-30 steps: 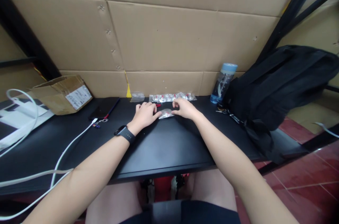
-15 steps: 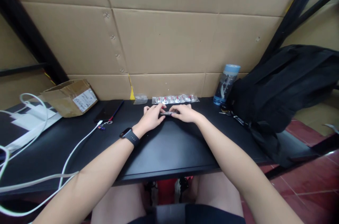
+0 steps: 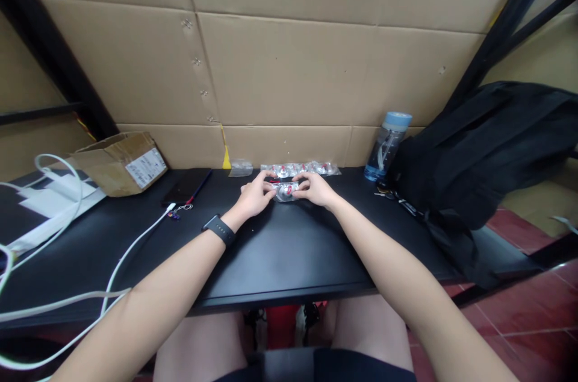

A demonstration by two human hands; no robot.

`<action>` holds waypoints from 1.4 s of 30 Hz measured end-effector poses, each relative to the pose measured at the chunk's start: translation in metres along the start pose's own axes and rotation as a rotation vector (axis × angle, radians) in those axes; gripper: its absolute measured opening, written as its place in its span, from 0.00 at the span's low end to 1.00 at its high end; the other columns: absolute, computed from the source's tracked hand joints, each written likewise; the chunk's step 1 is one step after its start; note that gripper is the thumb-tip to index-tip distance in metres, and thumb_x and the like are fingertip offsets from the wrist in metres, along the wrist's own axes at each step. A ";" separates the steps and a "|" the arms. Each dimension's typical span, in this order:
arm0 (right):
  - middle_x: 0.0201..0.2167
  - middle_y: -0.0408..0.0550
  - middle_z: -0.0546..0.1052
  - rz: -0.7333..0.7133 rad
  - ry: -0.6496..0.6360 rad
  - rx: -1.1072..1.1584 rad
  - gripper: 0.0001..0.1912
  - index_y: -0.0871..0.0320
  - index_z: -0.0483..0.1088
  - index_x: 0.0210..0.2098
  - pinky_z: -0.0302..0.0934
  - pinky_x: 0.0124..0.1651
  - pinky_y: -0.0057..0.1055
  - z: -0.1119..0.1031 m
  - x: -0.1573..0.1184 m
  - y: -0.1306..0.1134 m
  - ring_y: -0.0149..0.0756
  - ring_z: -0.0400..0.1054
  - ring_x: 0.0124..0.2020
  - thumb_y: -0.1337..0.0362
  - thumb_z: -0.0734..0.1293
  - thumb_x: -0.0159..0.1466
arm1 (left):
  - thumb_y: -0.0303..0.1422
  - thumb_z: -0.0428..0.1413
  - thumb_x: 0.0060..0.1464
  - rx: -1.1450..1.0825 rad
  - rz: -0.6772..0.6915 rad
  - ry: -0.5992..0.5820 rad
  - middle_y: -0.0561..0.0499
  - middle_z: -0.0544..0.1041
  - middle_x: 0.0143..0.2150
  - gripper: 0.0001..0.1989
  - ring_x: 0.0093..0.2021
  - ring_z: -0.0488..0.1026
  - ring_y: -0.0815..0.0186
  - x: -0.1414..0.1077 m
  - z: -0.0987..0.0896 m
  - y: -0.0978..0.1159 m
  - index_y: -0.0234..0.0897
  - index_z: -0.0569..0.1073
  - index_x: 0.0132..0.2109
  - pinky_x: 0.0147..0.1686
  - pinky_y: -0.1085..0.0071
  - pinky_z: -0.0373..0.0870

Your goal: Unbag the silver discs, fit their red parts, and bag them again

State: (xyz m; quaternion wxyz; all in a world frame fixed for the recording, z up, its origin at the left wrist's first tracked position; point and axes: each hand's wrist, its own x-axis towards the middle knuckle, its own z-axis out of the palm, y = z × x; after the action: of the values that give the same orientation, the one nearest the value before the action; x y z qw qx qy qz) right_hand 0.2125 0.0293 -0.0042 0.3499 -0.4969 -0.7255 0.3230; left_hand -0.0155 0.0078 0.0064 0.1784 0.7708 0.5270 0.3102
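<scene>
Cardboard wall (image 3: 289,62): creased brown sheet rising behind the water bottle (image 3: 387,147), with metal staples down one seam well to the bottle's left.
Bench (image 3: 280,243): black flat top under the bottle, running out on both sides of it.
Backpack (image 3: 487,153): black, slumped just to the right of the bottle.
Cardboard box (image 3: 108,172): brown, open-topped, with a white label, far to the left of the bottle.
Bottle: clear body, pale blue lid, upright at the back against the wall.
Dark flat device (image 3: 180,187): lying to the left of the bottle, between it and the box.
Row of clear packets (image 3: 301,169): silver and red contents, laid along the wall to the left of the bottle.
Left hand (image 3: 256,197): left of the bottle, fingers half curled, thumb and forefinger parted, gripping one end of the held packet (image 3: 285,193).
Right hand (image 3: 316,191): nearer the bottle, curled much the same way, gripping the opposite end.
Wristwatch (image 3: 219,229): dark band on the left wrist, left of and nearer the person than the bottle.
Held packet: clear, silver and red inside, left of the bottle, between both hands; cannot tell whether it touches the bench.
Keys (image 3: 383,191): at the bottle's foot, on the near side.
</scene>
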 end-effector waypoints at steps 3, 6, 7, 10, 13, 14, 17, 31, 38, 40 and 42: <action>0.29 0.44 0.81 -0.007 0.020 -0.004 0.22 0.56 0.75 0.44 0.66 0.41 0.33 0.000 0.000 0.000 0.40 0.77 0.35 0.62 0.80 0.52 | 0.29 0.58 0.59 0.009 -0.006 0.008 0.57 0.84 0.41 0.19 0.54 0.78 0.58 0.000 0.001 -0.001 0.49 0.64 0.55 0.57 0.59 0.59; 0.29 0.45 0.81 -0.004 0.028 -0.055 0.20 0.56 0.76 0.42 0.65 0.40 0.32 0.000 -0.001 -0.002 0.42 0.77 0.35 0.59 0.80 0.52 | 0.32 0.59 0.59 0.029 -0.001 0.000 0.56 0.84 0.41 0.20 0.53 0.78 0.57 0.000 0.002 -0.002 0.49 0.64 0.56 0.56 0.58 0.58; 0.29 0.45 0.82 0.000 0.017 -0.071 0.20 0.56 0.76 0.41 0.65 0.40 0.32 -0.001 -0.001 -0.002 0.42 0.77 0.36 0.58 0.80 0.52 | 0.33 0.60 0.59 0.045 0.005 0.000 0.56 0.85 0.40 0.20 0.52 0.78 0.57 0.000 0.003 -0.002 0.49 0.65 0.56 0.56 0.58 0.58; 0.30 0.46 0.82 0.009 -0.034 -0.091 0.18 0.56 0.77 0.40 0.65 0.40 0.32 -0.002 -0.001 -0.003 0.43 0.78 0.37 0.60 0.80 0.52 | 0.35 0.60 0.58 0.121 0.012 0.008 0.55 0.84 0.37 0.20 0.51 0.78 0.55 -0.002 0.002 -0.001 0.49 0.66 0.55 0.56 0.56 0.54; 0.31 0.47 0.82 0.012 -0.038 -0.089 0.17 0.56 0.76 0.39 0.65 0.41 0.32 -0.002 -0.001 -0.001 0.42 0.78 0.37 0.63 0.80 0.52 | 0.32 0.59 0.58 0.169 0.009 -0.003 0.55 0.84 0.38 0.19 0.50 0.78 0.55 -0.004 -0.001 0.003 0.49 0.66 0.55 0.54 0.56 0.53; 0.31 0.46 0.82 0.014 -0.030 -0.086 0.16 0.56 0.76 0.39 0.66 0.41 0.32 -0.001 0.000 0.000 0.42 0.78 0.37 0.63 0.80 0.52 | 0.31 0.58 0.58 0.173 0.011 -0.011 0.55 0.84 0.39 0.19 0.50 0.78 0.55 -0.004 -0.001 0.004 0.49 0.65 0.55 0.53 0.56 0.53; 0.32 0.46 0.82 0.017 -0.019 -0.058 0.16 0.56 0.75 0.39 0.67 0.41 0.33 0.002 0.000 0.004 0.41 0.78 0.37 0.63 0.79 0.53 | 0.29 0.57 0.57 0.166 0.018 -0.017 0.56 0.84 0.39 0.20 0.49 0.78 0.56 -0.006 -0.001 0.006 0.49 0.65 0.54 0.52 0.57 0.52; 0.27 0.43 0.78 0.044 -0.045 0.103 0.20 0.58 0.72 0.37 0.66 0.37 0.30 0.001 0.000 0.000 0.36 0.74 0.30 0.61 0.80 0.49 | 0.33 0.56 0.58 0.153 0.013 -0.034 0.53 0.84 0.38 0.18 0.47 0.78 0.55 -0.004 0.003 0.005 0.47 0.65 0.55 0.53 0.56 0.54; 0.23 0.41 0.77 0.062 0.075 0.144 0.21 0.58 0.70 0.37 0.63 0.33 0.28 -0.024 0.025 0.005 0.33 0.71 0.26 0.63 0.80 0.48 | 0.33 0.55 0.57 0.149 -0.024 0.028 0.54 0.84 0.39 0.20 0.49 0.77 0.55 -0.002 0.000 0.004 0.47 0.65 0.56 0.52 0.56 0.53; 0.23 0.41 0.76 0.093 0.134 0.114 0.19 0.59 0.70 0.37 0.62 0.33 0.28 -0.033 0.043 0.005 0.33 0.70 0.26 0.66 0.79 0.48 | 0.31 0.55 0.56 0.147 -0.019 0.043 0.54 0.83 0.39 0.20 0.48 0.77 0.56 -0.002 -0.003 0.001 0.47 0.65 0.56 0.51 0.56 0.53; 0.24 0.42 0.77 0.131 0.142 0.077 0.18 0.59 0.70 0.37 0.61 0.33 0.28 -0.039 0.062 0.003 0.33 0.70 0.26 0.69 0.77 0.49 | 0.29 0.55 0.55 0.155 -0.012 0.058 0.53 0.83 0.38 0.21 0.49 0.76 0.56 -0.002 -0.005 -0.003 0.46 0.65 0.56 0.51 0.56 0.53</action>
State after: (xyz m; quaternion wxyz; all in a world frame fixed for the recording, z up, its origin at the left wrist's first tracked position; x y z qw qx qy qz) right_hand 0.2304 0.0938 0.0261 0.3976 -0.5510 -0.6517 0.3369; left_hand -0.0213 0.0071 0.0082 0.1049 0.7699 0.5589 0.2896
